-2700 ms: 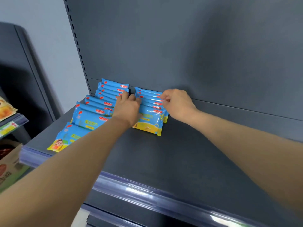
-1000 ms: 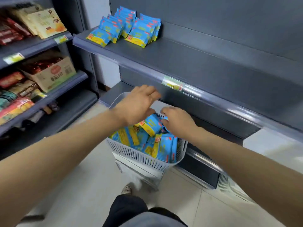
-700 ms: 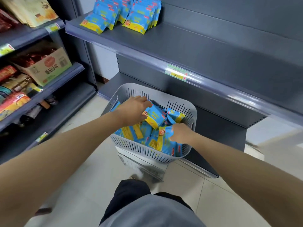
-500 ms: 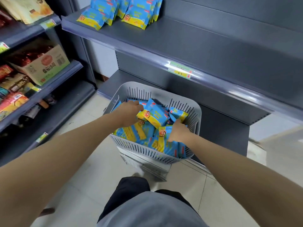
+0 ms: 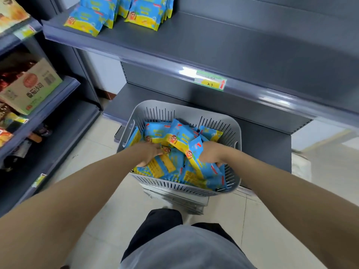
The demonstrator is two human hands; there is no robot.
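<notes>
Head camera, nearest first: my two forearms run down into the grey basket (image 5: 184,110) standing low in front of me; what it stands on is hard to make out. Inside the basket, on its left side, my left grip (image 5: 148,153) curls over the loose blue-and-yellow packets (image 5: 180,135). On its right side my right grip (image 5: 210,154) is dug in against an upright packet with its fingers curled under. I read it as clutching packets too, though the fingertips are buried. I judge this to be the pick-up step of restocking. Next I need a firm handful in each grip, lifted clear of the basket's rim without dragging others out. Above and beyond the basket, the shelf (image 5: 213,41) carries two rows of shelved packets (image 5: 143,14), cut off by the frame's top edge. A price tag (image 5: 210,82) on its front lip is mostly too small to read.
</notes>
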